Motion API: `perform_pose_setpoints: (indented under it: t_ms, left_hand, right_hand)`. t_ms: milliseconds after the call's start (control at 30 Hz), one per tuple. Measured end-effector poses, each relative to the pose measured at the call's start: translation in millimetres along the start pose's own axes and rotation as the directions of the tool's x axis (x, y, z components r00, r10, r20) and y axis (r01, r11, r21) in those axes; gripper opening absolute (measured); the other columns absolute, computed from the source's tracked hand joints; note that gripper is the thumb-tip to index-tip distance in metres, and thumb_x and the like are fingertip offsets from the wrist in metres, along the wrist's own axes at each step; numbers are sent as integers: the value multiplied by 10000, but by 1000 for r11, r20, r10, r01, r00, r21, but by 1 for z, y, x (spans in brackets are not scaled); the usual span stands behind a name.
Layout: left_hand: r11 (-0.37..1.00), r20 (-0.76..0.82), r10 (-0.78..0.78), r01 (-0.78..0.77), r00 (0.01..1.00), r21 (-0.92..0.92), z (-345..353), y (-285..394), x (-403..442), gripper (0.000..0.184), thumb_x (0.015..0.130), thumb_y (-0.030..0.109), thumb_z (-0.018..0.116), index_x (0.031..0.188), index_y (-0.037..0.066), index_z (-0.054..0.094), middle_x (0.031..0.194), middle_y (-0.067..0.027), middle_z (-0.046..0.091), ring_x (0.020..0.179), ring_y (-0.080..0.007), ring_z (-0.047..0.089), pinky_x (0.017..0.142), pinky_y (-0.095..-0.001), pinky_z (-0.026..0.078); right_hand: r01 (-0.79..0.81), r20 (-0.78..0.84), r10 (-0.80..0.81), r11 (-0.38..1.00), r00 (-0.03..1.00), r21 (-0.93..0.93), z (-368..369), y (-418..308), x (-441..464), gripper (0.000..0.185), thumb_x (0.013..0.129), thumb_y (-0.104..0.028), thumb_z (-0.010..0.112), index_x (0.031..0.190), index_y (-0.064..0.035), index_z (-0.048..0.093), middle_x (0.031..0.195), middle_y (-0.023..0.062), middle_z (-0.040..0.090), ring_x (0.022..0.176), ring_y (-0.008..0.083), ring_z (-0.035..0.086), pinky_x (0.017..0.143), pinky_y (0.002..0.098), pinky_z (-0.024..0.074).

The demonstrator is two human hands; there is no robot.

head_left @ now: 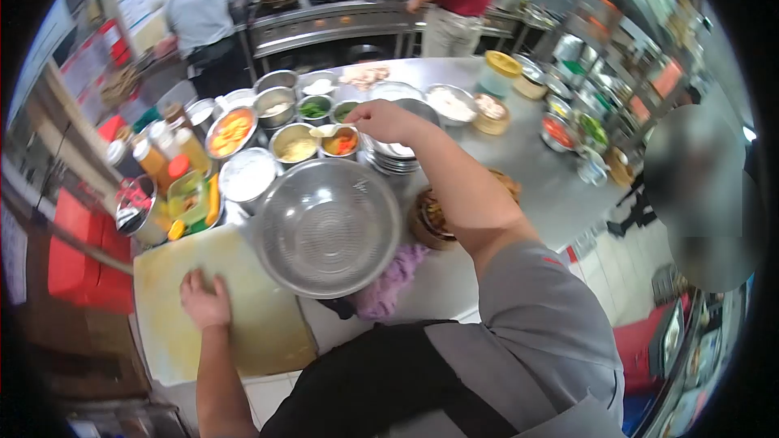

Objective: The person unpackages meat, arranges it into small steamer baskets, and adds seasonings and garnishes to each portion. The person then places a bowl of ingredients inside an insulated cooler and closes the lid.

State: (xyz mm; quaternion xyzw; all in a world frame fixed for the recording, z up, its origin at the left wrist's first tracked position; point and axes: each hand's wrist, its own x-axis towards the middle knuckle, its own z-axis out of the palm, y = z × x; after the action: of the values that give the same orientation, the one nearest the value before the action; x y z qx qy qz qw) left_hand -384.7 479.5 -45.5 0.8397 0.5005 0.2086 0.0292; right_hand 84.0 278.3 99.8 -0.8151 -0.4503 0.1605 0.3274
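Observation:
My left hand (204, 298) rests on a worn, yellowish cutting board (243, 332), fingers spread and holding nothing. My right hand (385, 123) reaches forward over the metal containers, its fingers drawn together. Just beyond the fingertips is a pale, spoon-like piece (327, 130); whether I grip it is unclear. Below it are a pot of yellowish shreds (296, 148) and a pot of orange and red pieces (341, 144). Between my arms sits a large perforated metal colander (329, 227), with nothing in it. A purple cloth (391, 280) lies beside the colander.
Sauce bottles (154, 158) crowd the left side. A bowl of orange slices (231, 132) and a white-filled bowl (247, 174) stand nearby. Stacked plates (391, 158) and a dark round container (430, 215) lie under my right arm. Two people (203, 16) stand near the stoves (324, 12).

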Motion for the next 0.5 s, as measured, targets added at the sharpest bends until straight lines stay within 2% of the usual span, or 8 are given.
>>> perform_pose_setpoints:
  t_ms: [133,200,267,333,500]
  left_hand:
    - [999,64,-31,29,997,36,-7,5,-1,489,925,347,645,1309,47,602,1416,-177,537,1325,-362,482,1115,-491,379]
    - [998,81,-38,34,996,57,-7,6,1,496,938,359,631,1326,52,592,1426,-168,531,1336,-354,474,1115,-490,375]
    - [997,98,-37,30,994,76,-6,4,2,504,948,372,620,1339,55,585,1428,-166,532,1340,-351,473,1111,-491,377]
    - [995,95,-37,28,995,96,-4,3,1,507,958,383,608,1346,58,583,1435,-164,529,1342,-347,473,1112,-490,378]
    - [991,99,-42,30,994,128,-5,6,1,523,974,412,581,1362,61,576,1454,-158,521,1346,-341,471,1112,-488,378]
  right_hand:
    - [-66,-132,74,996,989,62,-58,36,-75,300,920,-143,615,1189,-98,741,989,47,731,897,130,636,809,296,516]
    - [-219,-222,232,972,947,82,-85,49,-121,285,929,-135,608,1177,-89,741,946,20,711,840,103,604,752,274,498]
    - [-165,-332,157,986,930,4,-106,101,-157,308,920,-168,615,1190,-89,741,965,81,746,867,172,668,816,326,531]
    - [-364,-383,356,930,853,55,-123,95,-204,295,922,-158,609,1170,-65,740,941,81,738,841,171,661,793,326,525]
    - [-488,-471,457,871,755,63,-129,115,-274,262,902,-133,606,1110,-36,733,905,95,722,838,185,664,781,334,520]
